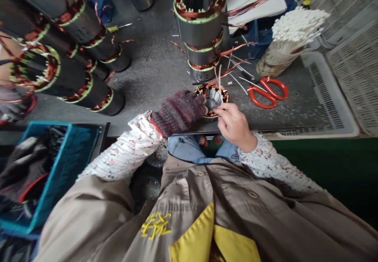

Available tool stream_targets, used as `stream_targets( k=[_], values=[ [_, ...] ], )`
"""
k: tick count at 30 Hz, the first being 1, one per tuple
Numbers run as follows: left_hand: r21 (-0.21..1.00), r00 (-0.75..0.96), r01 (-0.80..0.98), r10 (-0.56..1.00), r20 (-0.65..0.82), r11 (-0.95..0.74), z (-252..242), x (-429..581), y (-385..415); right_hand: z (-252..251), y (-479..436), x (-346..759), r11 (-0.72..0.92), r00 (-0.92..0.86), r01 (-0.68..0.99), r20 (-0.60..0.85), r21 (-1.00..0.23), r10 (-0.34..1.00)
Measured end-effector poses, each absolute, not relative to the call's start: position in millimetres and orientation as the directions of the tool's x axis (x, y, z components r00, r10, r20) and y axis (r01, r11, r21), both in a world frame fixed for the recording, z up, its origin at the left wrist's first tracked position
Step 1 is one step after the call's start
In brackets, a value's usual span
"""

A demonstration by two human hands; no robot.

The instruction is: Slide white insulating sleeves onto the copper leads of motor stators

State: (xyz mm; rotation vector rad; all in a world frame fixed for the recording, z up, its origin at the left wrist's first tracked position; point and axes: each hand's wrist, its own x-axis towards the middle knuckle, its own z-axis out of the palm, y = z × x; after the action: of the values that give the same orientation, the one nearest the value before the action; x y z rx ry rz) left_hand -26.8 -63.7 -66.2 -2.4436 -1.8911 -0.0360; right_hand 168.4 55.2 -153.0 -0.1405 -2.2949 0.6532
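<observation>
A metal stator [213, 99] with copper windings and green liners stands at the table's front edge. Gloved, my left hand [183, 111] grips its left rim, the bare fingertips curled over the windings. Bare, my right hand [234, 125] is pinched at the near right part of the rim, and its fingertips hide what they hold. A thin white tie [220, 81] rises from the ring beside those fingers. Just beyond, a stack of wound stators [201, 29] stands upright with copper leads hanging out to the right.
Red-handled scissors [267, 94] and loose white strips lie to the right, near a cup [269, 63] of white-tipped sticks. More stator stacks [73, 82] stand left. A blue crate [63, 151] holds dark parts and a glove. Another person's gloved hand [13, 106] shows at far left.
</observation>
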Motion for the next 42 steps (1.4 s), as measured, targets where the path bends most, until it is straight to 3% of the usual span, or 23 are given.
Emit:
stream_targets(
  k=[3,6,10,12,15,19,22,26,29,33,35,38,40,42],
  values=[
    [0.072,0.326,0.937,0.931,0.162,-0.341,-57,-27,-65,-152,74,164,0.812,-0.608,-0.084,0.675,-0.578,0.418],
    [0.120,0.421,0.880,0.872,0.249,-0.459,-62,-36,-58,-163,136,155,0.723,-0.234,-0.030,0.708,-0.691,0.667],
    [0.303,0.411,0.789,0.825,0.387,-0.535,-88,-49,-48,-171,243,147,0.586,0.104,-0.026,0.581,-0.810,0.807],
    [0.354,0.335,0.787,0.832,0.443,-0.506,-100,-47,-51,-164,279,146,0.398,0.074,-0.075,0.392,-0.914,0.917],
    [0.249,0.242,0.874,0.818,0.522,-0.418,-112,-31,-63,-145,295,147,0.136,-0.006,-0.104,0.138,-0.985,0.990],
    [0.083,0.129,0.968,0.757,0.640,-0.236,-120,-3,-70,-125,277,154,0.136,0.038,-0.164,0.131,-0.977,0.991],
    [0.048,0.050,0.993,0.753,0.656,-0.108,-124,9,-66,-119,271,155,0.106,0.054,-0.188,0.098,-0.976,0.994],
    [0.074,-0.011,0.996,0.747,0.665,-0.051,-125,14,-62,-121,285,151,0.038,-0.013,-0.074,0.039,-0.997,0.999],
    [0.128,-0.054,0.991,0.726,0.685,-0.047,-125,15,-64,-126,277,153,0.265,0.037,-0.058,0.263,-0.963,0.964],
    [0.138,-0.048,0.989,0.754,0.656,-0.057,-127,12,-67,-129,207,171,0.681,-0.003,-0.111,0.686,-0.723,0.728],
    [0.152,-0.032,0.985,0.781,0.623,-0.080,-128,9,-68,-129,157,184,0.742,-0.148,-0.133,0.753,-0.657,0.641],
    [0.161,-0.046,0.985,0.804,0.593,-0.062,-129,7,-70,-131,94,202,0.819,-0.478,-0.237,0.797,-0.523,0.370],
    [0.143,-0.048,0.989,0.813,0.580,-0.044,-130,7,-71,-135,69,211,0.802,-0.554,-0.348,0.797,-0.485,0.242],
    [0.129,-0.036,0.990,0.813,0.581,-0.049,-131,7,-71,-138,56,217,0.784,-0.580,-0.364,0.781,-0.502,0.231]
  ],
)
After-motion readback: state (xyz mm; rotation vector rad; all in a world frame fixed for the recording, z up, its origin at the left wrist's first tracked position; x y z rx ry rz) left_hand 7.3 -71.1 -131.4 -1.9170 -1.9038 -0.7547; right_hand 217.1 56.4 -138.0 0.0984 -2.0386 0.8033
